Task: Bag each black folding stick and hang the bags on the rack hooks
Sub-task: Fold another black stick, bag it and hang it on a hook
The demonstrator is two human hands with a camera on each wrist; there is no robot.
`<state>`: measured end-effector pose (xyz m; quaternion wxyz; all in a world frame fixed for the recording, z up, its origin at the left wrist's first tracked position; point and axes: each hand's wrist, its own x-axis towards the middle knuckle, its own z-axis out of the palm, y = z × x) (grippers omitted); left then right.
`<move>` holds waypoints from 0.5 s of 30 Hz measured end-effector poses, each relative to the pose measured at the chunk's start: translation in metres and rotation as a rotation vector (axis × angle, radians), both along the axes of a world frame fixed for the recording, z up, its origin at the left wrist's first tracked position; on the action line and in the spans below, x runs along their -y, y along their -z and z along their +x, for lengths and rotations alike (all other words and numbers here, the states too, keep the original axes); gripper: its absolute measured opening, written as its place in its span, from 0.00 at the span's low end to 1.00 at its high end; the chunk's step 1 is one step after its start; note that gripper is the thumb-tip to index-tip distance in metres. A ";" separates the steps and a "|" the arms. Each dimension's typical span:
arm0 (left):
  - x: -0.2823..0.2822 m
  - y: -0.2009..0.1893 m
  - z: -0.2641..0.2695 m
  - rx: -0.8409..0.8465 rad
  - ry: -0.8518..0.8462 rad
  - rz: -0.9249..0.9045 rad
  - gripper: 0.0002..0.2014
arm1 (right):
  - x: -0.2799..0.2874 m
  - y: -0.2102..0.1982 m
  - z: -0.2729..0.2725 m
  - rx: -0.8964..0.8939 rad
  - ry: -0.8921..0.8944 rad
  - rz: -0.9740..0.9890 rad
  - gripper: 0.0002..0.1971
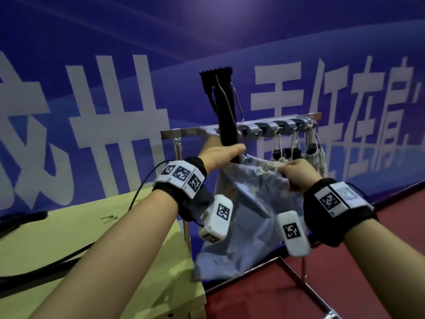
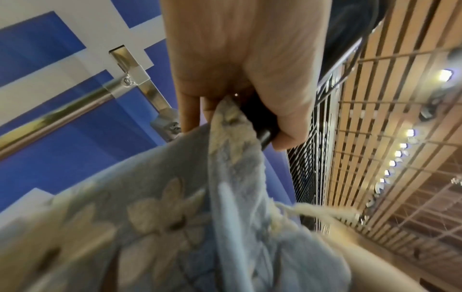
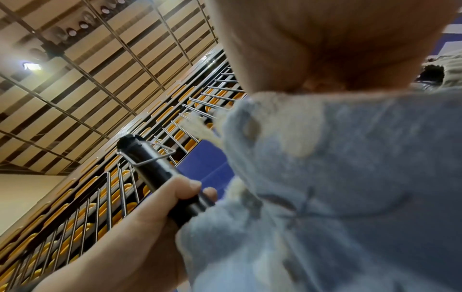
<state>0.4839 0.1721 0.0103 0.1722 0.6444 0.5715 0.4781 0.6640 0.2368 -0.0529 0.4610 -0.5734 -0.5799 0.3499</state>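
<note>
Left hand [image 1: 219,155]: fingers curled round the lower shaft of the black folding stick [image 1: 224,107], and, in the left wrist view, also pinching the near edge of the bag's rim.

Black folding stick: long axis near upright, leaning slightly; most of its length stands above the grip, its lower end just inside the bag mouth. A wire clip sits near its top.

Blue floral drawstring bag [image 1: 250,203]: hangs below and between both hands, body slack, cord trailing.

Right hand [image 1: 296,171]: fingers pinched on the opposite rim, holding the mouth open.

Judgement: the stick must travel straight down along its own axis; the left hand is the nearer.

Rack [image 1: 184,133]: metal bar beyond the hands, grey hooks [image 1: 266,127] along it; filled bags [image 1: 315,153] hang at its right end.

Surface: yellow-green table [image 1: 69,226] at left, dark cables lying on it. Red floor at right; blue banner wall with large white characters behind.
</note>
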 end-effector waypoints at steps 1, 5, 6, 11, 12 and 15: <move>0.002 0.007 -0.001 -0.054 0.012 -0.043 0.06 | -0.002 0.001 -0.003 0.016 0.004 0.012 0.16; 0.002 0.040 -0.007 -0.183 0.058 -0.157 0.12 | -0.002 0.006 -0.018 -0.039 -0.059 0.055 0.20; 0.001 0.047 -0.008 -0.209 0.054 -0.159 0.12 | 0.001 0.008 -0.023 -0.042 -0.077 0.058 0.20; -0.006 0.077 -0.014 -0.086 0.022 -0.216 0.12 | 0.003 0.024 -0.039 -0.050 -0.110 0.049 0.10; -0.008 0.083 -0.015 -0.038 0.022 -0.241 0.12 | 0.001 0.027 -0.041 -0.056 -0.116 0.045 0.09; -0.016 0.098 -0.017 0.135 0.011 -0.272 0.09 | -0.002 0.032 -0.041 -0.066 -0.117 0.040 0.07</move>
